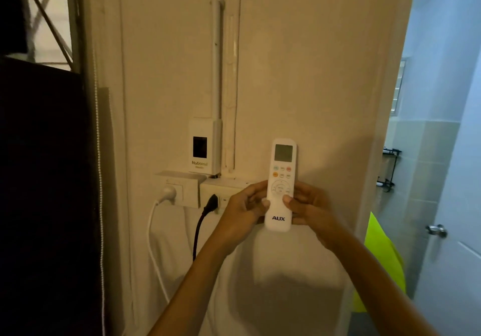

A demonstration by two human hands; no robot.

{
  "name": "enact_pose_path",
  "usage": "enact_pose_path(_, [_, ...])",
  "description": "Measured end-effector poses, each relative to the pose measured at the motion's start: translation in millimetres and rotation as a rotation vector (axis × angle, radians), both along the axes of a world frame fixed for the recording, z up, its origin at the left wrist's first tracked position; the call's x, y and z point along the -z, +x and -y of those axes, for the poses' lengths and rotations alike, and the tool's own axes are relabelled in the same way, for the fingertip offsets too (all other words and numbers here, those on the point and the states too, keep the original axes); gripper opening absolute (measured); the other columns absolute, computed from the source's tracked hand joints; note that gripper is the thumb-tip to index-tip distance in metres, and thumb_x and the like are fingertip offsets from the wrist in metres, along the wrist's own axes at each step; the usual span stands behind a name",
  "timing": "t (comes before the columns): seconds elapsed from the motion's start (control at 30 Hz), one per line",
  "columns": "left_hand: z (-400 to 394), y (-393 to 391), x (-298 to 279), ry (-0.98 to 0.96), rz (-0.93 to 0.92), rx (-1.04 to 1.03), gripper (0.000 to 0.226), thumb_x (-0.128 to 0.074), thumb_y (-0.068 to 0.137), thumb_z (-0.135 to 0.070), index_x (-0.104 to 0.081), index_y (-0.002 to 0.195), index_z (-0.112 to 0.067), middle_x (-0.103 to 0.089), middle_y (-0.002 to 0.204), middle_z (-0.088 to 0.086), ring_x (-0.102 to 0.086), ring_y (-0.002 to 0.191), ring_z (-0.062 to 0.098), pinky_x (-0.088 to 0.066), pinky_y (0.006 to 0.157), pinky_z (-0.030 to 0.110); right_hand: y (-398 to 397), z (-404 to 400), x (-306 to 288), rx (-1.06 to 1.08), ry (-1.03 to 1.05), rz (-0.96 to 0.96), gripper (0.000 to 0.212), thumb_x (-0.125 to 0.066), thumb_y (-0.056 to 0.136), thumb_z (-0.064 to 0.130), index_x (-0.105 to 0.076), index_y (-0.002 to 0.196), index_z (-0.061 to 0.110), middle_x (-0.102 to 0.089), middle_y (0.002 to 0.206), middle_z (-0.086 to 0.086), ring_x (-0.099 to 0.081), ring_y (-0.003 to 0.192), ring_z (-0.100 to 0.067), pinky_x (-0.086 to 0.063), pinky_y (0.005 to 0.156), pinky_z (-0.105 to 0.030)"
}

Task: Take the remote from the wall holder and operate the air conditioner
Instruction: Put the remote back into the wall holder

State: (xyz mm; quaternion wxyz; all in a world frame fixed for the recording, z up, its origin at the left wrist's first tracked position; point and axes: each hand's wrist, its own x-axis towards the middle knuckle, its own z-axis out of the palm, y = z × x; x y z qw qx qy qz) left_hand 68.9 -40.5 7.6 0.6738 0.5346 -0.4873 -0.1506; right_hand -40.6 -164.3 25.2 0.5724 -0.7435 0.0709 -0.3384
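A white remote (pixel 281 177) marked AUX stands upright in front of the cream wall, screen at the top and coloured buttons below it. My left hand (pixel 243 210) grips its lower left side, thumb on the front. My right hand (pixel 311 209) grips the lower right side, thumb resting just under the round button pad. The remote's screen looks blank. The wall holder cannot be made out; the hands and remote cover that part of the wall. No air conditioner is in view.
Left of the remote are a white National breaker box (pixel 204 145), a socket with a white plug (pixel 169 192) and a black plug (pixel 212 201) with hanging cords. A dark curtain (pixel 44 179) fills the left. An open white door (pixel 453 205) and yellow-green cloth (pixel 382 255) are at right.
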Motion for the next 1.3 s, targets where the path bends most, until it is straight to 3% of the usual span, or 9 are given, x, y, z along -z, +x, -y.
enact_pose_path(0.13, [14.6,-5.7,16.3,-0.058,0.1,-0.193,0.038,-0.055,0.093,-0.012,-0.049,0.125,-0.031,-0.056,0.124,-0.01,-0.055,0.115,0.011,-0.054,0.092,0.028,-1.1,17.0,-11.8,0.026,-0.003,0.057,0.031,-0.058,0.085,0.004,-0.061,0.099,0.031,-0.076,0.082,0.013,-0.073,0.076,-0.011,-0.06,0.057,-0.031])
enact_pose_path(0.2, [22.0,-11.7,28.8,-0.123,0.137,-0.317,0.04,-0.057,0.092,-0.01,-0.048,0.12,-0.037,-0.051,0.127,-0.013,-0.05,0.12,0.011,-0.049,0.092,0.016,0.2,21.9,-18.7,0.052,-0.018,0.088,0.028,-0.058,0.085,0.002,-0.061,0.098,0.027,-0.076,0.08,0.012,-0.073,0.074,-0.011,-0.059,0.057,-0.032])
enact_pose_path(0.37, [48.8,-30.2,51.8,-0.187,0.281,-0.591,0.06,-0.061,0.089,-0.015,-0.027,0.133,-0.039,-0.029,0.135,-0.028,-0.023,0.13,-0.013,-0.024,0.109,0.016,8.3,21.7,-34.1,0.131,-0.041,0.135,0.028,-0.059,0.084,0.001,-0.061,0.105,0.019,-0.072,0.097,-0.002,-0.071,0.083,-0.013,-0.06,0.062,-0.029])
enact_pose_path(0.5, [69.5,-35.9,58.2,-0.106,0.307,-0.731,0.068,-0.06,0.089,-0.017,-0.02,0.143,-0.019,-0.026,0.152,0.005,-0.016,0.141,0.018,-0.029,0.114,0.043,17.6,17.4,-42.0,0.259,-0.088,0.149,0.037,-0.059,0.085,0.004,-0.053,0.121,0.01,-0.066,0.118,-0.014,-0.065,0.102,-0.025,-0.057,0.08,-0.044])
enact_pose_path(0.57, [76.4,-36.5,59.3,-0.109,0.322,-0.74,0.069,-0.059,0.09,-0.016,-0.017,0.144,-0.012,-0.023,0.153,0.013,-0.015,0.143,0.029,-0.032,0.112,0.05,22.9,15.2,-43.4,0.333,-0.159,0.147,0.039,-0.06,0.085,0.007,-0.052,0.123,0.01,-0.064,0.121,-0.013,-0.064,0.104,-0.023,-0.056,0.08,-0.039])
enact_pose_path(0.7, [84.2,-36.0,62.1,-0.122,0.313,-0.767,0.075,-0.059,0.091,-0.02,-0.006,0.144,-0.017,-0.017,0.154,0.013,-0.012,0.144,0.031,-0.034,0.11,0.048,32.1,14.8,-40.8,0.421,-0.24,0.139,0.04,-0.062,0.084,0.011,-0.053,0.123,0.011,-0.064,0.123,-0.01,-0.064,0.105,-0.022,-0.054,0.071,-0.023])
enact_pose_path(0.83, [85.7,-31.9,66.4,-0.123,0.323,-0.751,0.078,-0.057,0.092,-0.025,0.001,0.144,-0.022,-0.015,0.156,0.012,-0.011,0.145,0.028,-0.032,0.111,0.044,36.6,14.1,-35.0,0.446,-0.257,0.119,0.04,-0.062,0.084,0.013,-0.052,0.123,0.014,-0.064,0.124,-0.009,-0.065,0.104,-0.021,-0.055,0.073,-0.026])
enact_pose_path(0.97, [85.0,-29.7,68.0,-0.138,0.337,-0.745,0.078,-0.056,0.092,-0.027,0.002,0.144,-0.024,-0.015,0.155,0.012,-0.014,0.144,0.026,-0.037,0.11,0.046,38.0,13.9,-29.9,0.489,-0.322,0.101,0.037,-0.064,0.083,0.017,-0.056,0.119,0.015,-0.066,0.119,-0.006,-0.062,0.09,-0.006,-0.05,0.054,-0.009])
enact_pose_path(1.3, [86.2,-30.0,69.0,-0.138,0.344,-0.768,0.08,-0.054,0.091,-0.031,0.009,0.141,-0.035,-0.016,0.155,0.011,-0.016,0.143,0.027,-0.042,0.105,0.046,36.6,11.6,-30.3,0.508,-0.322,0.029,0.03,-0.072,0.076,0.023,-0.066,0.105,0.015,-0.073,0.103,-0.006,-0.065,0.072,-0.005,-0.054,0.063,-0.019])
